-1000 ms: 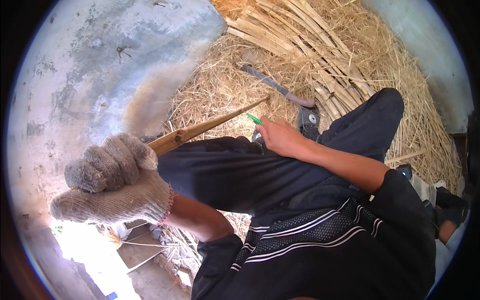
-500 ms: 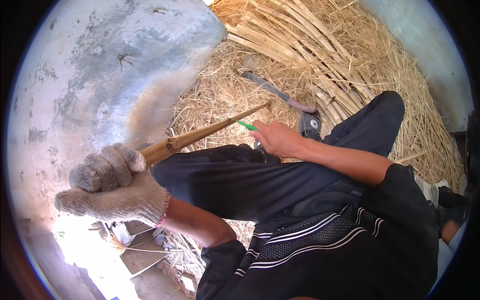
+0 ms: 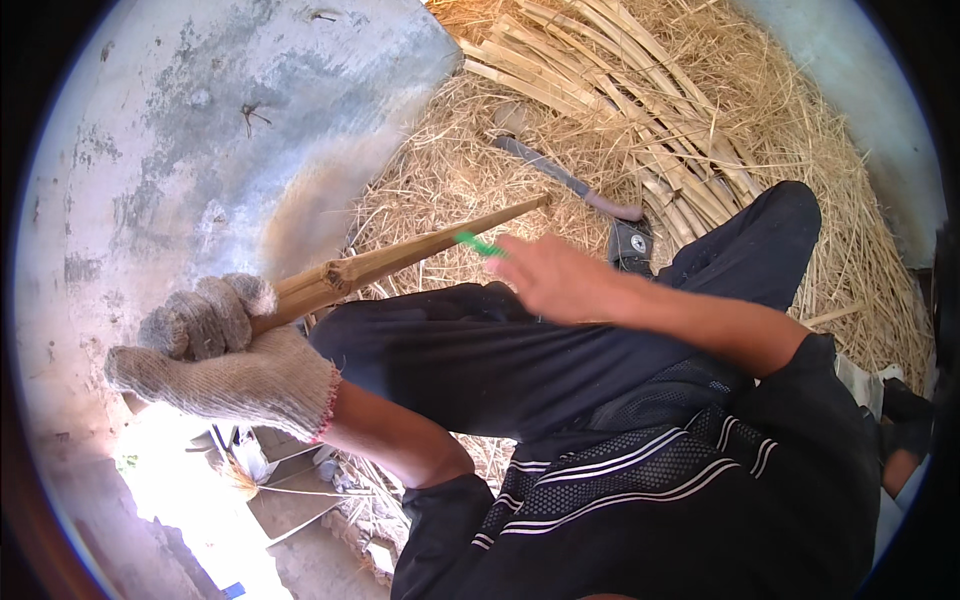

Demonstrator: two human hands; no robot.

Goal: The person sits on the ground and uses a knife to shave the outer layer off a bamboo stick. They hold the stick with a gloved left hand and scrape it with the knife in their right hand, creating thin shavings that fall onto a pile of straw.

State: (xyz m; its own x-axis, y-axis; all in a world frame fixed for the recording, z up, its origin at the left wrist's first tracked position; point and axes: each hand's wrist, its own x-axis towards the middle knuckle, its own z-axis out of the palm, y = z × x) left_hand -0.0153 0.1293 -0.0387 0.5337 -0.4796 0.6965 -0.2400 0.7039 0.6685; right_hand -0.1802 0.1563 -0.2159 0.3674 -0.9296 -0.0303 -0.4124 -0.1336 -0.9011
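My left hand (image 3: pixel 220 350), in a grey knitted glove, is closed around the thick end of a split bamboo piece (image 3: pixel 400 262). The bamboo slants up to the right over my bent leg, with a node near the glove and a narrow far tip. My bare right hand (image 3: pixel 565 285), smeared by motion, grips a small green tool (image 3: pixel 478 243). Its green end lies along the bamboo's lower edge, beyond the node; I cannot tell whether they touch. The rest of the tool is hidden in the fingers.
Loose straw (image 3: pixel 470 180) covers the floor ahead. A dark bar with a wooden-looking end (image 3: pixel 560 175) rests there beside my shoe (image 3: pixel 630 245). Split bamboo strips (image 3: pixel 690 150) are heaped at the upper right. A stained wall (image 3: pixel 200 130) stands left. Another person's arm (image 3: pixel 898 470) shows at far right.
My right hand and the green tool have shifted slightly left along the bamboo, toward the node. The gloved hand has drawn a little left and tilted, still gripping the bamboo.
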